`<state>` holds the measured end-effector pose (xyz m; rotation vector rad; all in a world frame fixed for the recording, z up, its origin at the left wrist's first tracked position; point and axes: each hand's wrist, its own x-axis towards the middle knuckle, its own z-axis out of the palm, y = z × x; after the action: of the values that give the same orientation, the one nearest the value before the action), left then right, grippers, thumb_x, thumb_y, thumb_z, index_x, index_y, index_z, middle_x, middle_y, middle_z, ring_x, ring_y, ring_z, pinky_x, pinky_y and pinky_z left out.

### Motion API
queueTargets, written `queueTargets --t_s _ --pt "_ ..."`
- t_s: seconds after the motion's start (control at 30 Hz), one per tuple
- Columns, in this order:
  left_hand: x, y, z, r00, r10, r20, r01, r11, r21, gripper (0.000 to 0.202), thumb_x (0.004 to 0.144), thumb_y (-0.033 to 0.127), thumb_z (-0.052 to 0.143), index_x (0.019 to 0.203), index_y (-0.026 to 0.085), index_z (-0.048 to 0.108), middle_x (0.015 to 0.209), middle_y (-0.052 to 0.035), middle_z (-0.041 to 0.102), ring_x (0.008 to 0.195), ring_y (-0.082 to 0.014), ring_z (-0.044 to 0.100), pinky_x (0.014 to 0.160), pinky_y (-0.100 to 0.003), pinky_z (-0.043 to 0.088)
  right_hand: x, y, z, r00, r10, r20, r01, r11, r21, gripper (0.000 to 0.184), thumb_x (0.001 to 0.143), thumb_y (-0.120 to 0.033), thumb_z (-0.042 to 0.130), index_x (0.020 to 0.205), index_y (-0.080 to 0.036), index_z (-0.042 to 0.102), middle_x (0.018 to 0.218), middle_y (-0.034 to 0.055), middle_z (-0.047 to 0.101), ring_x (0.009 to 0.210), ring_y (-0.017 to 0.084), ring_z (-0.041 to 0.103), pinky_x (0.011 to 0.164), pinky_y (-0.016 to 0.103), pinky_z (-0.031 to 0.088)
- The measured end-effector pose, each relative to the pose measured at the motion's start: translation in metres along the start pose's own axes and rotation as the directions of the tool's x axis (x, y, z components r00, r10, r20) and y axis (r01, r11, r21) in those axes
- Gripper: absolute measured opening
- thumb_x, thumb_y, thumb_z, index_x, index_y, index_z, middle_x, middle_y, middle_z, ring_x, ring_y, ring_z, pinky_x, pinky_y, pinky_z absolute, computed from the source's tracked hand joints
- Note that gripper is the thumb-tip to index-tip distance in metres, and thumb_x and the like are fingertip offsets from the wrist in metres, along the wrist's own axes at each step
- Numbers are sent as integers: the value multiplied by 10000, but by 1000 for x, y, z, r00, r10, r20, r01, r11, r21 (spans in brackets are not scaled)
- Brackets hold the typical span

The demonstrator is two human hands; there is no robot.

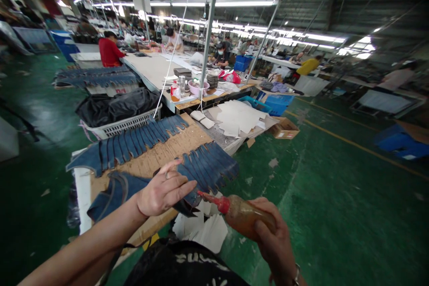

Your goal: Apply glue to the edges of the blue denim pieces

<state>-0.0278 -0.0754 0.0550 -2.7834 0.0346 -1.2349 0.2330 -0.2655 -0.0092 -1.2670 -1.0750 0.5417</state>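
My left hand (164, 192) rests flat on a row of overlapping blue denim pieces (209, 167) laid on a brown cardboard sheet (170, 147), fingers stretched over the nearest piece. My right hand (271, 237) is wrapped round a squeeze bottle of glue (241, 214) with a red nozzle that points at the edge of the denim piece under my left hand. A second fanned row of denim pieces (134, 143) lies farther back on the same sheet.
White paper sheets (201, 228) lie below the denim by my lap. A white basket with black cloth (117, 109) stands behind, then a long worktable (154, 71) with bottles and a bowl. A metal post (208, 40), cardboard box (284, 128), green floor and seated workers surround.
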Motion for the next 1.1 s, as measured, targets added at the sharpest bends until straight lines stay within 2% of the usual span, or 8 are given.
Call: queueTargets --t_s 0.13,0.2,0.37,0.47,0.53,0.67,0.93,1.1 --pt "-4 -2 3 999 20 31 -20 1000 -6 345 952 137 308 1202 129 545 841 -70 688 748 -145 619 1077 -507 362 -8 -7 5 991 15 136 -15 1000 2 278 758 -467 669 923 -244 676 919 49 614 855 210 564 727 315 490" --pt "-6 -3 4 999 29 19 -29 1000 -3 342 947 133 318 1198 117 550 835 -70 686 732 -142 609 1084 -513 351 -9 -8 6 986 14 166 -20 999 35 302 743 -499 677 905 -245 677 899 46 613 832 207 567 704 308 495" --pt "-7 0 2 1000 19 24 -20 1000 15 353 953 138 298 1192 116 558 833 -74 685 735 -147 612 1080 -519 354 -2 -6 6 997 -34 76 29 997 65 297 748 -491 672 904 -239 677 888 52 623 852 217 571 704 311 498" --pt "-5 3 -2 999 9 52 -10 1000 29 349 952 129 303 1195 123 552 850 -79 692 755 -153 626 1076 -527 358 1 -2 4 998 -10 57 12 999 -30 269 742 -442 688 902 -226 686 902 58 634 857 220 579 722 317 490" --pt "-4 4 -5 998 16 64 -18 999 42 344 949 124 311 1199 122 547 853 -80 697 755 -154 629 1076 -534 358 1 2 3 1000 14 -1 -14 998 -67 245 747 -415 682 897 -221 685 911 58 637 850 219 586 734 322 484" --pt "-3 7 -6 998 9 61 -13 998 62 327 940 107 337 1186 129 551 834 -67 701 726 -145 628 1071 -537 370 1 9 2 995 14 -95 -17 1000 -26 268 738 -429 674 900 -215 678 909 64 637 833 226 593 722 337 489" --pt "-3 10 -4 994 -11 106 4 998 66 333 942 107 342 1205 138 544 831 -65 703 734 -146 644 1078 -558 351 -9 -4 10 993 39 115 -40 999 2 277 750 -470 668 884 -229 682 890 55 630 836 216 586 712 316 501" --pt "-3 12 -4 992 -11 124 2 998 66 330 937 91 340 1189 117 552 829 -73 705 732 -147 644 1088 -572 322 -9 -4 7 993 33 117 -40 997 63 312 742 -513 665 889 -238 678 888 49 623 814 209 591 694 309 507"
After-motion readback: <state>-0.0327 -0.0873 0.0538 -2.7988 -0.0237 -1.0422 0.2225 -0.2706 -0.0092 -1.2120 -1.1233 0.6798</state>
